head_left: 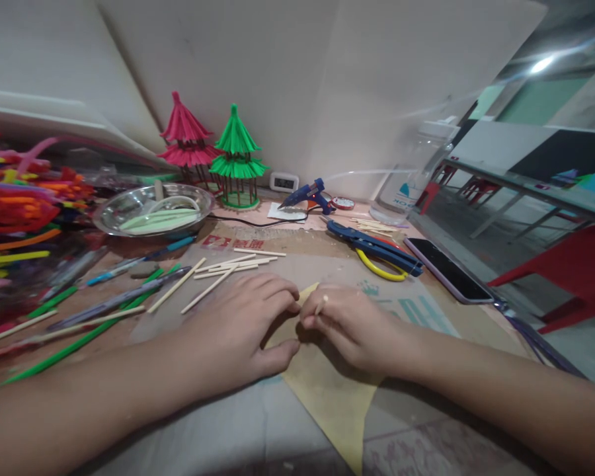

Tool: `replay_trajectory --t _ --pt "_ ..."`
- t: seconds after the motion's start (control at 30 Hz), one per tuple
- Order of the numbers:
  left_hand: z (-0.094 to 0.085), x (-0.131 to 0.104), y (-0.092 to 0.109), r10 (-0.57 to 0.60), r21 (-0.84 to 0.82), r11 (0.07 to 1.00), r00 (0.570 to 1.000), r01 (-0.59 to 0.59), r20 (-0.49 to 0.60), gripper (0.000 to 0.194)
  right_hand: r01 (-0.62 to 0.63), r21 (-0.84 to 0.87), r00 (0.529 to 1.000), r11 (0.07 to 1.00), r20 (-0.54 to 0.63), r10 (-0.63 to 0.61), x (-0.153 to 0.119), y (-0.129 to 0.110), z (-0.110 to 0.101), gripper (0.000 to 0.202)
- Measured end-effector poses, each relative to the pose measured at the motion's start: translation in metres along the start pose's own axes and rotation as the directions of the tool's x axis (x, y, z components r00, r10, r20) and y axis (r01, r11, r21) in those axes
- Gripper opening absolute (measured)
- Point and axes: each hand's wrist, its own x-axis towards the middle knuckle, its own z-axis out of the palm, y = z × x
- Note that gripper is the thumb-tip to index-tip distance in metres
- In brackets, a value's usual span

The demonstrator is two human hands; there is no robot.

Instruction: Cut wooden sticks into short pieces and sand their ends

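Note:
My right hand (352, 324) is closed in a pinch, and the pale end of a thin wooden stick (323, 301) pokes out between its fingers. Most of that stick is hidden by the hand. Facing it, my left hand (248, 324) is curved with thumb and fingers apart, its fingertips close to the right hand's. I see nothing held in it. Under both hands lies a pointed piece of yellow sheet (342, 410). Several loose wooden sticks (233, 266) rest just beyond my left hand.
Behind are red (186, 132) and green (235, 135) pagoda models, a metal bowl (104, 221), a blue glue gun (307, 193) and a clear bottle (401, 188). Blue-handled cutters (371, 244) and a phone (449, 271) lie right. Colourful pipe cleaners (24, 205) crowd the left.

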Motion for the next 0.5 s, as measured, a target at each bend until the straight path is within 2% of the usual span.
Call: replay_trajectory --t 0.13,0.23,0.37,0.5 --pt "0.0002 0.0012 -0.0009 -0.006 0.018 1.0 1.0 0.006 -0.003 0.027 -0.04 -0.005 0.999 0.999 -0.033 0.04 0.0012 0.0008 0.0002 0.024" --pt "0.0004 0.0006 -0.0014 0.01 0.013 1.0 1.0 -0.01 -0.011 0.025 -0.014 0.037 1.0 0.999 0.001 0.014 0.0021 0.0035 -0.0004 0.022" --pt "0.0004 -0.0009 -0.0011 0.018 0.027 0.999 0.999 -0.017 -0.033 0.024 -0.087 -0.053 0.996 0.995 -0.02 0.086 0.0024 0.005 -0.0016 0.021" --pt "0.0003 -0.0005 -0.0007 0.012 0.02 1.0 1.0 -0.012 -0.021 0.025 -0.029 0.008 1.0 1.0 0.012 0.029 0.0017 0.002 -0.0019 0.021"
